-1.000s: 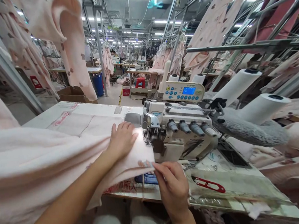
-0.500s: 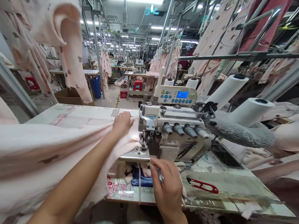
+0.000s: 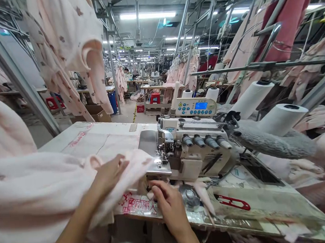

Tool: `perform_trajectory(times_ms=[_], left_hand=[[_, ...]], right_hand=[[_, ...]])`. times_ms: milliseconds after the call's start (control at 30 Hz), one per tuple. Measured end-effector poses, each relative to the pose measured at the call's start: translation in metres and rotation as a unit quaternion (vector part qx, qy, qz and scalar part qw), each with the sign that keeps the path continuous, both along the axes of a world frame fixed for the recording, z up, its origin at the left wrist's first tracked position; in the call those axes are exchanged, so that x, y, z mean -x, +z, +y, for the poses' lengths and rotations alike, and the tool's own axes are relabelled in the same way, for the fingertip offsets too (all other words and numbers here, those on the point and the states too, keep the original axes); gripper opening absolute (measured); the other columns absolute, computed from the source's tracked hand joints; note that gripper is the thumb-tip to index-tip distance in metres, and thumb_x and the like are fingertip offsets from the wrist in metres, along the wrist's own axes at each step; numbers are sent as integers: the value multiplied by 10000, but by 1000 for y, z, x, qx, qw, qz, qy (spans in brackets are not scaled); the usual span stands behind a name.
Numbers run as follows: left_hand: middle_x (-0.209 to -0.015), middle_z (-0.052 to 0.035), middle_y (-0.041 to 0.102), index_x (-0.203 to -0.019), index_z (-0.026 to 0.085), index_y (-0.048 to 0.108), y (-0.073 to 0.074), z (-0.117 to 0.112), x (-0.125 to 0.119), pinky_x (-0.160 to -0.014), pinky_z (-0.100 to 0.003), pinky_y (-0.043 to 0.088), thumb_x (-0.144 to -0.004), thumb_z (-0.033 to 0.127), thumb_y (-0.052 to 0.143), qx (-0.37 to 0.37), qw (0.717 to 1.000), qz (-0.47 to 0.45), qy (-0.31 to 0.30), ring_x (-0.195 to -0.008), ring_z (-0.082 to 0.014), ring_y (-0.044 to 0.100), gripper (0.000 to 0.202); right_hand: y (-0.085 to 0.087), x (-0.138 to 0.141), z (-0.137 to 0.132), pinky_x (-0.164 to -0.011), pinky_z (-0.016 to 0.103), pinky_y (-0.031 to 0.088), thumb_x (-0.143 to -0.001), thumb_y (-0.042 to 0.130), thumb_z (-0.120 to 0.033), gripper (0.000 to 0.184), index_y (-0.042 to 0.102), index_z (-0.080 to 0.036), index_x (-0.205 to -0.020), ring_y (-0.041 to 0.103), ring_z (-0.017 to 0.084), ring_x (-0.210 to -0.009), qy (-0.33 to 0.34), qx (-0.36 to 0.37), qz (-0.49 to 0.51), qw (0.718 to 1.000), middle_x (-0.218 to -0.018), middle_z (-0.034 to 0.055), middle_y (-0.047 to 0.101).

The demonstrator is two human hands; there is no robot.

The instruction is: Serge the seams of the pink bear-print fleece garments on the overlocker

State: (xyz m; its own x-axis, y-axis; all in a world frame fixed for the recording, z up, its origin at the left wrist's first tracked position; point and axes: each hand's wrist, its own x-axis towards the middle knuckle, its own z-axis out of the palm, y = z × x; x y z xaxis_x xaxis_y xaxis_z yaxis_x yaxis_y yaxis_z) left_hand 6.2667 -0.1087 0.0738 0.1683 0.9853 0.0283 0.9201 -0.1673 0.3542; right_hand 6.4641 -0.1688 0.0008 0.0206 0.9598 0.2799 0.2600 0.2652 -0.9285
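Note:
A pale pink fleece garment point(image 3: 58, 183) with brown spots spreads from the left across the table front. My left hand point(image 3: 110, 172) is closed on its folds, left of the overlock sewing machine point(image 3: 194, 141). The fabric's right tip lies at the edge of the metal needle plate point(image 3: 149, 138), close to the presser foot. My right hand point(image 3: 170, 203) is low in front of the plate, thumb and fingers pinched together. A small pale bit shows at its fingertips, too unclear to name.
Red-handled thread snips point(image 3: 233, 202) lie on the table right of my right hand. A round metal piece point(image 3: 191, 196) and fabric scraps point(image 3: 204, 196) sit beneath the machine. White thread cones point(image 3: 283, 118) stand at right. A spotted garment point(image 3: 72, 39) hangs at upper left.
My left hand has come back from beside the presser foot towards me, drawing the garment off the plate and baring the metal. My right hand has shifted left. The view has turned slightly.

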Motion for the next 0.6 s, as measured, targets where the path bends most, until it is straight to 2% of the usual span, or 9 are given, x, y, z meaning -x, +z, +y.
perform_trajectory(times_ms=[67,133,233,300,367,400,467,533,600], left_hand=[[-822,-12,658,-876,214,547,3,-32,-11,-848,-317,396,-933,432,232,50,994,-33,-90,-871,-196,613,387],[-767,-3,647,-797,205,553,7,-48,-35,-784,-302,407,-931,423,253,75,985,-30,-154,-797,-189,612,395],[-815,-37,650,-830,184,566,10,-50,-73,-664,-296,417,-919,397,318,37,977,24,-210,-749,-210,603,338],[-869,-65,647,-862,171,573,14,-45,-84,-681,-322,430,-911,392,356,5,971,57,-232,-795,-235,598,314],[-969,-82,636,-904,165,579,19,-44,-79,-773,-351,432,-902,384,398,-12,971,56,-233,-897,-246,581,285],[-1027,-80,624,-941,170,578,21,-45,-72,-827,-358,421,-899,372,414,-17,974,40,-223,-951,-241,565,264],[-1097,-66,605,-1035,191,557,21,-50,-53,-890,-359,394,-893,346,441,-30,983,3,-182,-1023,-228,536,240],[-1057,-48,625,-1053,207,550,14,-54,-42,-839,-337,417,-867,356,497,-11,988,-7,-153,-982,-223,560,244],[-959,-36,657,-964,198,572,3,-56,-44,-726,-300,442,-832,391,545,35,987,7,-159,-874,-220,600,235]], right_hand=[[0,4,9,-385,205,332,-809,509,-572,453,626,-155,-677,467,113,-400,21,63,93,994,-499,-9,546],[0,4,17,-321,199,246,-758,510,-652,522,541,-158,-593,328,77,-314,9,91,159,983,-416,-53,421],[0,-7,19,-329,190,235,-747,492,-681,518,499,-173,-647,257,63,-344,-60,76,197,976,-456,-77,366],[0,-19,10,-362,189,273,-763,498,-656,495,487,-181,-625,295,75,-383,-85,64,203,973,-470,-71,362],[-3,-33,-4,-475,205,386,-792,518,-593,446,541,-178,-630,450,118,-502,-84,44,172,981,-549,-27,468],[-6,-40,-11,-583,224,434,-807,521,-563,415,587,-179,-663,524,150,-628,-84,32,149,985,-652,7,542],[-15,-49,-21,-754,257,442,-833,497,-537,383,658,-193,-788,555,194,-840,-105,20,104,989,-870,47,601],[-23,-52,-23,-722,261,452,-843,455,-566,430,671,-197,-884,558,192,-802,-136,33,76,987,-866,48,605],[-27,-48,-18,-590,250,443,-842,404,-615,514,666,-178,-912,536,175,-647,-123,55,49,990,-718,31,582]])
